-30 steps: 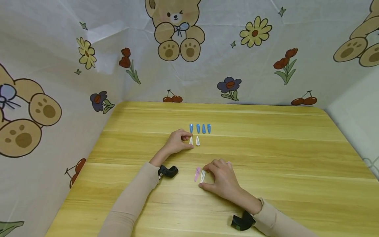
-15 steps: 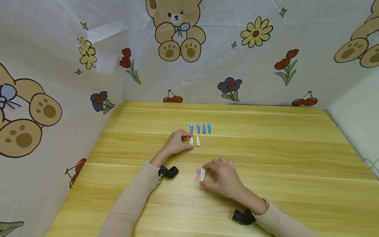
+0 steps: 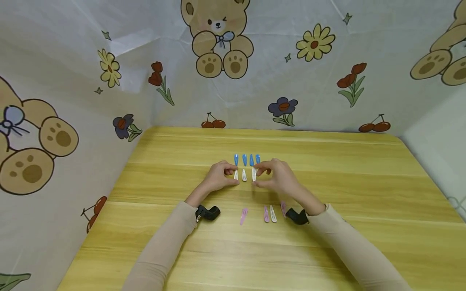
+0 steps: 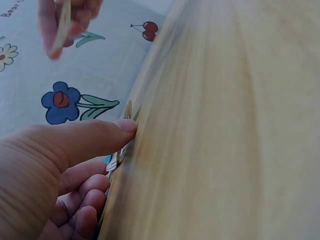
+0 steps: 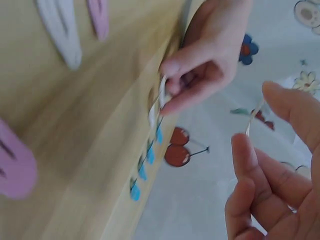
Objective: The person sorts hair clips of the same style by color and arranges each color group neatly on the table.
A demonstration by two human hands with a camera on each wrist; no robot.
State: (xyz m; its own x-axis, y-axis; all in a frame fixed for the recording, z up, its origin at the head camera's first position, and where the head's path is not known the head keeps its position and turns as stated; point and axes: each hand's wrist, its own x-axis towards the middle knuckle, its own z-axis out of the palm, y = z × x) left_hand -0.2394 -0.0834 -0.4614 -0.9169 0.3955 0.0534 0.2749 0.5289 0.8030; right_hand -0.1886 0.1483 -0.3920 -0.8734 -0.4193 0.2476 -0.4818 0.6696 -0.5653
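My left hand (image 3: 220, 176) stays low at the tabletop, with thumb and a fingertip pinching the two ends of a white hair clip (image 3: 236, 175). Right of that clip lies a second white hair clip (image 3: 244, 175). My right hand (image 3: 281, 177) pinches another white hair clip (image 3: 254, 174) end to end between thumb and forefinger. The right wrist view shows this clip (image 5: 254, 117) edge-on and raised off the wood. Just beyond the white ones, several blue hair clips (image 3: 244, 160) form a row, the rightmost close by my right fingertips.
Nearer the body, a pink hair clip (image 3: 244, 216) lies alone. To its right are another pink clip (image 3: 266, 214), a white clip (image 3: 273, 214) and a pink clip (image 3: 283, 209) beside the right wrist camera (image 3: 297, 216). A printed cloth (image 3: 247, 93) hangs behind the wooden table (image 3: 346, 178).
My right hand has lifted a white hair clip from beside the lone pink one and carried it away from the body to the white row. My left hand has stayed put.
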